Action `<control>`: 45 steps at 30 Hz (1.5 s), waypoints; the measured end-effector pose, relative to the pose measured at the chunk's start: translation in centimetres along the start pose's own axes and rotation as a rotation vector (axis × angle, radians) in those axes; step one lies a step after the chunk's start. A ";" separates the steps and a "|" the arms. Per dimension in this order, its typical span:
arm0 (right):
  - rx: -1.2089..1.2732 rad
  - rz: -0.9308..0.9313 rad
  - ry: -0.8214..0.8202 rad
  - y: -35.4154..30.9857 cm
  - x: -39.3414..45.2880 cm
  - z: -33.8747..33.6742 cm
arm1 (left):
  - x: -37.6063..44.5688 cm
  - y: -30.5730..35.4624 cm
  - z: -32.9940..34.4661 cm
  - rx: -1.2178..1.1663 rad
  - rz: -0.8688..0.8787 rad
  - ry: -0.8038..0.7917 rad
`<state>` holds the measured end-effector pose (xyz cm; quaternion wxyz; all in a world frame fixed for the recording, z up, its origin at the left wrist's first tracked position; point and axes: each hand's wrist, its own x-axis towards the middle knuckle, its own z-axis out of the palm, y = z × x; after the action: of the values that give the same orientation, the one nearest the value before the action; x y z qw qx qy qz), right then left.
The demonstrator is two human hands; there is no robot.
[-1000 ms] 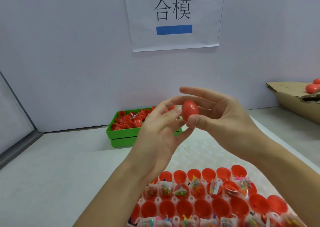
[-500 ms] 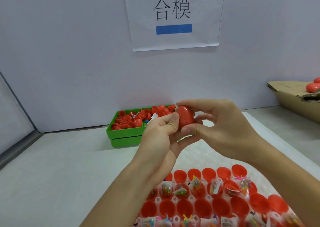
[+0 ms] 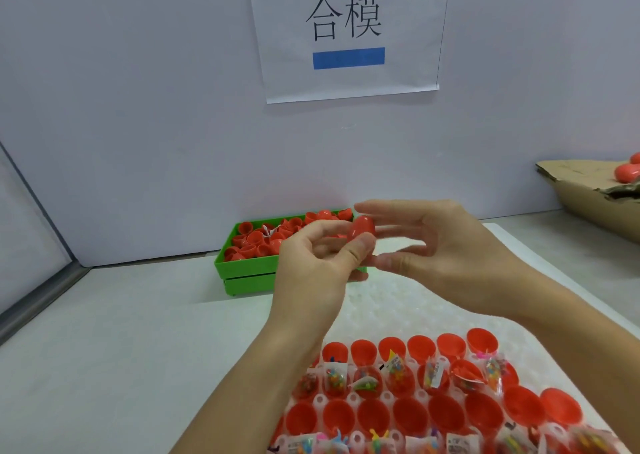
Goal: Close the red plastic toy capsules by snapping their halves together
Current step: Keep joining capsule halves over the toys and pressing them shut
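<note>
A closed red capsule (image 3: 360,229) is held upright in front of me, above the table. My left hand (image 3: 311,270) pinches it, thumb at its lower end and fingers curled behind it. My right hand (image 3: 446,245) is just right of it with straight, spread fingers; its fingertips reach the capsule's right side, and its thumb is below and apart from it. At the bottom lies a white tray (image 3: 377,311) with rows of open red capsule halves (image 3: 450,346), several holding small toy packets (image 3: 394,367).
A green bin (image 3: 249,268) full of loose red capsule halves stands against the wall behind my hands. A cardboard box (image 3: 588,193) at the far right holds closed red capsules (image 3: 627,173). A paper sign (image 3: 346,30) hangs on the wall.
My right hand has let go of the capsule: its thumb came off and its fingers straightened. The capsule stays pinched in my left hand, a little further right than before.
</note>
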<state>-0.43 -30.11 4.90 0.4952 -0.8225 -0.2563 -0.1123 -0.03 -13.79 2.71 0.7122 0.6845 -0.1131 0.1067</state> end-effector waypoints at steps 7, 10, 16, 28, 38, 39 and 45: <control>0.198 0.152 0.031 0.1 0.1 0.2 | -0.1 -0.4 -0.3 0.547 0.359 0.087; 0.210 0.156 0.065 0.2 0.1 0.3 | -0.3 -0.3 -0.1 0.562 0.429 0.054; 0.184 0.160 0.104 0.2 0.1 0.1 | -0.2 -0.5 -0.2 0.546 0.478 0.026; 0.107 0.148 0.096 -0.1 0.1 -0.2 | 0.2 -0.7 -0.1 -0.059 -0.022 -0.149; -0.003 0.084 0.091 -0.1 -0.1 0.0 | 0.5 -0.9 0.0 -0.137 0.003 -0.135; -0.027 0.066 0.092 -0.1 -0.1 0.1 | 0.4 -0.9 0.0 -0.109 0.024 -0.133; -0.146 -0.030 0.200 -0.2 0.1 0.4 | 0.0 -0.4 -0.2 0.030 0.152 -0.262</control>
<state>-0.47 -29.67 4.93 0.4554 -0.8371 -0.2091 -0.2193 0.12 -13.66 2.35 0.6709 0.6926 -0.2550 0.0717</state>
